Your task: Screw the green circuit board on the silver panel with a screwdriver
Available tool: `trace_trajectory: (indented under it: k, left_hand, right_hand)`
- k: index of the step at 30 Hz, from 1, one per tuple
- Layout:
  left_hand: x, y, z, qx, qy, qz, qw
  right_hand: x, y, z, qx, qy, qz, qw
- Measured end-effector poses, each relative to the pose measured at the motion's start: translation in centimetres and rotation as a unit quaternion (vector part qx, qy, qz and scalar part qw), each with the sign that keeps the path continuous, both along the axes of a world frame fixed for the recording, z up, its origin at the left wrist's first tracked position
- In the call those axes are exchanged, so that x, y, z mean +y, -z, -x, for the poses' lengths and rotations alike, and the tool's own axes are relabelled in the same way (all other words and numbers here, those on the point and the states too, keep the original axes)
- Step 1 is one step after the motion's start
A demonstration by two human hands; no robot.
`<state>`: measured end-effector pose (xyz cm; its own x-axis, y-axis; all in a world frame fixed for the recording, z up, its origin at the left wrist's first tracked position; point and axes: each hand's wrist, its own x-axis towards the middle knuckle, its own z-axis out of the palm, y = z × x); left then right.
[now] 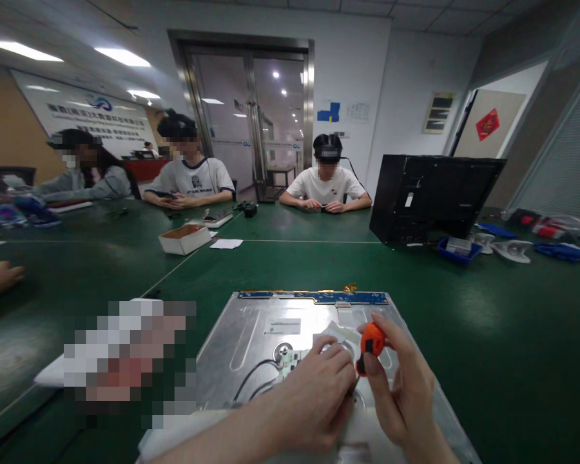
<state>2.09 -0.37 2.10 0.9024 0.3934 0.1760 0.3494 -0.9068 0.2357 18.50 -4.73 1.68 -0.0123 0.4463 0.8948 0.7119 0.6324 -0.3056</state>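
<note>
The silver metal back of a flat panel (251, 328) lies before me, with a blue circuit strip (314, 298) along its far edge. My right hand (408, 393) grips the orange and black handle of a screwdriver (372, 339) between thumb and fingers, tilted over the panel. Close beside its lower end, my left hand (321, 383) is closed low over the panel; what its fingers hold, if anything, is hidden. Partly behind that hand sits a small circuit board (290, 364) with dark wires (252, 374) running from it. A label (283, 327) is on the metal.
A white open box (185, 241) stands at the far left of the green table (299, 261). At right are a black monitor (435, 196) and a blue tray (459, 250). Several people sit around the table. A person's hand (0, 278) shows at the left edge.
</note>
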Motion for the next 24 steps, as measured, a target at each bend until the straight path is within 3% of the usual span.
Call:
trace_trajectory:
  k: [24]
  left_hand:
    - [0.26, 0.65, 0.04, 0.013, 0.010, -0.036, 0.999]
  right_hand:
    - [0.05, -0.16, 0.07, 0.013, -0.029, 0.011, 0.999]
